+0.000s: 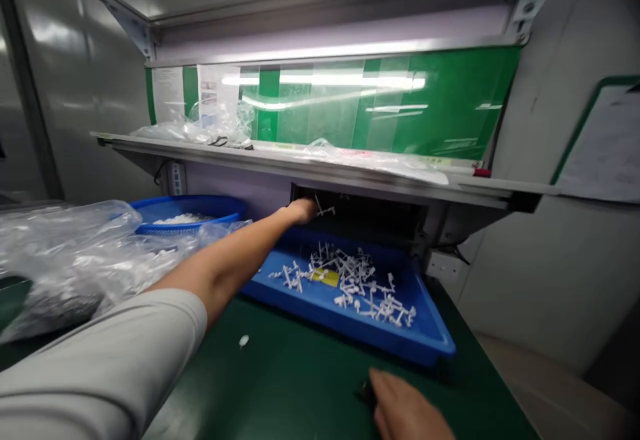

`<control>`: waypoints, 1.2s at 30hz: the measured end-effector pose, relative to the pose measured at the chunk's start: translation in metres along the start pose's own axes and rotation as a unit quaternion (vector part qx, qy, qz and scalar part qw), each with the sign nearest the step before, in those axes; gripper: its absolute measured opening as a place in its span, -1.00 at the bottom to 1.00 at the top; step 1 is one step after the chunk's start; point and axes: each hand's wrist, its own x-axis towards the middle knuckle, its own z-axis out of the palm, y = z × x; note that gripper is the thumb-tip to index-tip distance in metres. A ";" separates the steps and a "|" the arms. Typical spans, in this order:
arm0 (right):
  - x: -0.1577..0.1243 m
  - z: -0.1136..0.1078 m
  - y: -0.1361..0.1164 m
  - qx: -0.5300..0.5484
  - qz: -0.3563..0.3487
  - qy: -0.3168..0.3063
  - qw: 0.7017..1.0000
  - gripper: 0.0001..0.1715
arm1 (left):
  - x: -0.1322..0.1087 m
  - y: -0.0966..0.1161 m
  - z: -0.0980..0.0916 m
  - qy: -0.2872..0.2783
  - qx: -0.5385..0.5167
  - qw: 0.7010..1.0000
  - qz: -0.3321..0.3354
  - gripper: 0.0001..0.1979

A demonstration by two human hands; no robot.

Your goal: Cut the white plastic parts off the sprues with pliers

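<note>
My left arm stretches forward over the green bench. My left hand [301, 211] is closed at the dark opening under the shelf, holding a small white plastic sprue piece [324, 210]. Below it lies a blue tray [430, 340] with several white plastic sprue pieces [355, 283] and a yellow tag [326, 277]. My right hand [405, 408] rests at the bottom edge on the green mat, fingers over a small dark object [364, 395]; whether it grips that object is unclear.
Clear plastic bags [75, 253] of white parts are piled at left. A round blue basket [187, 212] stands behind them. A metal shelf [320, 163] carries plastic film and papers before a green board. A white bit [243, 341] lies on the mat [300, 387].
</note>
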 end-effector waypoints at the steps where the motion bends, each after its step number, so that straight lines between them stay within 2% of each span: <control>1: -0.005 -0.004 -0.001 -0.003 0.016 0.015 1.000 -0.55 | -0.016 0.003 0.002 -0.004 -0.028 1.000 -0.002 -0.74; 3: -0.012 -0.008 -0.001 -0.018 0.034 0.015 0.999 -0.44 | -0.055 0.006 0.009 -0.013 -0.089 0.996 -0.006 -0.69; 5: -0.014 -0.008 0.002 -0.018 0.022 -0.006 1.000 -0.34 | -0.103 0.005 0.020 -0.033 -0.195 0.980 -0.005 -0.64; 6: -0.014 -0.007 0.003 -0.015 0.013 -0.022 1.000 -0.37 | -0.129 0.004 0.028 -0.058 -0.312 0.948 -0.004 -0.65; 8: -0.011 -0.004 0.005 -0.023 0.002 -0.064 0.998 -0.50 | -0.182 0.003 0.045 -0.121 -0.508 0.852 -0.036 -0.67; 9: -0.009 -0.004 0.005 -0.035 0.004 -0.084 0.996 -0.56 | -0.206 0.002 0.055 -0.152 -0.568 0.807 -0.061 -0.68; 10: -0.007 -0.004 0.005 -0.047 0.010 -0.099 0.994 -0.60 | -0.227 0.002 0.066 -0.176 -0.602 0.775 -0.079 -0.67; 12: -0.005 -0.004 0.005 -0.058 0.023 -0.097 0.993 -0.61 | -0.256 0.002 0.089 -0.202 -0.627 0.747 -0.092 -0.63; 14: -0.005 -0.004 0.006 -0.044 0.024 -0.059 0.997 -0.57 | -0.269 0.004 0.111 -0.199 -0.624 0.752 -0.075 -0.60; 16: -0.006 -0.005 0.006 -0.022 0.011 -0.023 0.999 -0.54 | -0.273 0.007 0.128 -0.189 -0.614 0.765 -0.051 -0.59; 20: -0.009 -0.017 -0.020 0.038 0.030 -0.037 0.998 -0.57 | -0.273 0.009 0.146 -0.153 -0.603 0.783 -0.019 -0.58; 23: -0.008 -0.026 -0.053 0.077 0.035 -0.055 0.995 -0.57 | -0.273 0.008 0.150 -0.133 -0.586 0.799 -0.017 -0.64; 26: -0.004 -0.023 -0.071 0.072 0.031 -0.033 0.996 -0.63 | -0.273 0.008 0.150 -0.142 -0.574 0.806 -0.020 -0.71; 30: 0.002 -0.010 -0.066 0.035 0.052 -0.013 0.998 -0.72 | -0.273 0.008 0.146 -0.160 -0.538 0.827 0.000 -0.75; 36: 0.009 0.000 -0.067 0.024 -0.005 -0.015 1.000 -0.74 | -0.274 0.004 0.145 -0.146 -0.496 0.854 0.062 -0.76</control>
